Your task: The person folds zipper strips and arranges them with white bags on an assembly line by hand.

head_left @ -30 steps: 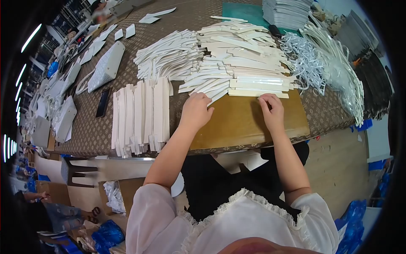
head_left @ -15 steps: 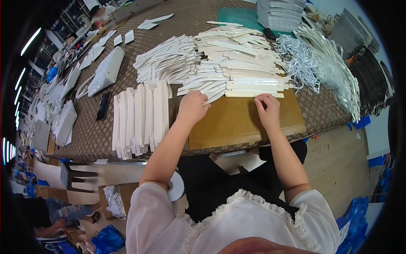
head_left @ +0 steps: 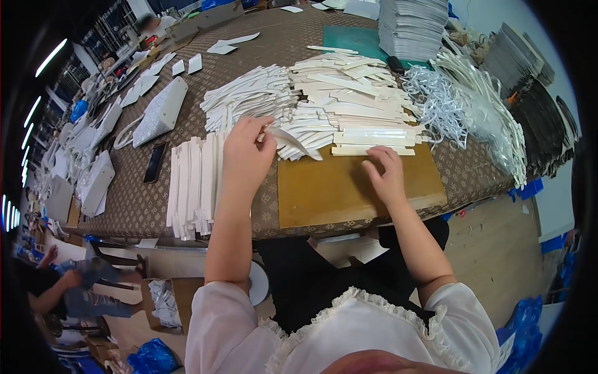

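My left hand [head_left: 248, 149] is raised at the left edge of the strip piles. Its thumb and fingers pinch one end of a white strip [head_left: 293, 142], which curves down to the right, its far end by the brown board [head_left: 349, 190]. My right hand [head_left: 387, 176] rests over the board's upper part, thumb apart from the fingers and nothing gripped. Its fingertips are at the lower edge of a flat cream strip [head_left: 349, 151]. Just above that lies a strip with a shiny clear band [head_left: 374, 136]. Bundled cream strips [head_left: 193, 187] lie partly behind my left forearm.
Loose white strips [head_left: 243, 93] and cream strips [head_left: 361, 93] are heaped across the table. White cords [head_left: 439, 106] lie to the right, near a tall grey stack [head_left: 411, 31]. On the left are a phone [head_left: 155, 163] and a white bag [head_left: 161, 112]. Another person sits at lower left.
My left hand has moved left and up, lifting one end of a white strip from the pile. My right hand has shifted slightly left and down, its fingers spreading from the thumb.
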Motion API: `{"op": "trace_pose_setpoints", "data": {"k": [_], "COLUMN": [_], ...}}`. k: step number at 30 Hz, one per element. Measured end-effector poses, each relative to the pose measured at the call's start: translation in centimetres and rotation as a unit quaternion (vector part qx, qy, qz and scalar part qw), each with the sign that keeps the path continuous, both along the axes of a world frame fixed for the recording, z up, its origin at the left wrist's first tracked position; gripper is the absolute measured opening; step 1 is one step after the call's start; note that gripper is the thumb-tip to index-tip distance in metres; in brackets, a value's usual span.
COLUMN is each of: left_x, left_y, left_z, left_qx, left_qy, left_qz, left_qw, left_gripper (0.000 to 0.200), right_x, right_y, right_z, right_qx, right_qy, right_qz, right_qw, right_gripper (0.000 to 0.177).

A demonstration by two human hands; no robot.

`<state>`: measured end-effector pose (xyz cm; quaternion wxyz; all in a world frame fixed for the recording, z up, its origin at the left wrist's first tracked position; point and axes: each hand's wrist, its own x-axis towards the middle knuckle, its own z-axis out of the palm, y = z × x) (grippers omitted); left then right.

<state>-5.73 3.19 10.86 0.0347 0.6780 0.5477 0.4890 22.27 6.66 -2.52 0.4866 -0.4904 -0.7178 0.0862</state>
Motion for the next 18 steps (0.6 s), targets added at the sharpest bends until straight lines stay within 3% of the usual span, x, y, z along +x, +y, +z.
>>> {"op": "trace_pose_setpoints", "data": {"k": [3, 4, 6, 7, 8, 10, 11, 12, 15, 17, 18], "left_x": [1.3, 1.7, 2.7, 2.9, 2.9, 2.6, 2.5, 2.3, 1.8, 2.5, 3.0], "left_y": [-2.5, -3.2, -4.4, -4.6, -4.6, -4.5, -4.4, -4.3, -3.9, -3.1, -2.8], "left_z": [1.9, 2.3, 3.1, 3.1, 2.9, 2.0, 1.5, 0.8, -2.0, -5.7, -7.4], "left_qx": [0.005, 0.001, -0.031, -0.045, -0.047, -0.046, -0.046, -0.047, -0.173, -0.216, -0.256], "left_qy": [0.007, 0.008, -0.014, -0.027, -0.028, -0.180, -0.255, -0.258, -0.422, -0.443, -0.462], "left_qz": [-0.064, -0.062, -0.146, -0.188, -0.188, -0.218, -0.231, -0.228, -0.206, -0.208, -0.212], "left_qw": [0.998, 0.998, 0.989, 0.981, 0.981, 0.958, 0.938, 0.937, 0.866, 0.845, 0.822], "left_gripper": [0.024, 0.024, 0.024, 0.024, 0.024, 0.022, 0.021, 0.021, 0.019, 0.019, 0.020], "right_x": [-3.5, -5.0, -6.9, -6.7, -6.4, -5.5, -4.7, -3.4, 0.5, 2.5, 3.3], "right_y": [-2.7, -3.5, -4.8, -5.0, -4.9, -4.7, -4.5, -4.2, -3.2, -2.4, -2.0], "right_z": [3.3, 4.3, 5.9, 6.4, 6.9, 7.6, 7.9, 8.1, 7.7, 6.5, 6.4], "right_qx": [0.004, 0.000, -0.066, -0.068, -0.175, -0.379, -0.382, -0.393, -0.421, -0.375, -0.382], "right_qy": [-0.007, -0.005, 0.135, 0.136, 0.194, 0.298, 0.297, 0.287, 0.266, 0.261, 0.261], "right_qz": [0.118, 0.120, 0.262, 0.262, 0.330, 0.443, 0.443, 0.442, 0.438, 0.384, 0.379], "right_qw": [0.993, 0.993, 0.953, 0.953, 0.907, 0.756, 0.755, 0.754, 0.748, 0.802, 0.801], "right_gripper": [0.057, 0.057, 0.065, 0.065, 0.066, 0.067, 0.067, 0.066, 0.064, 0.039, 0.039]}}
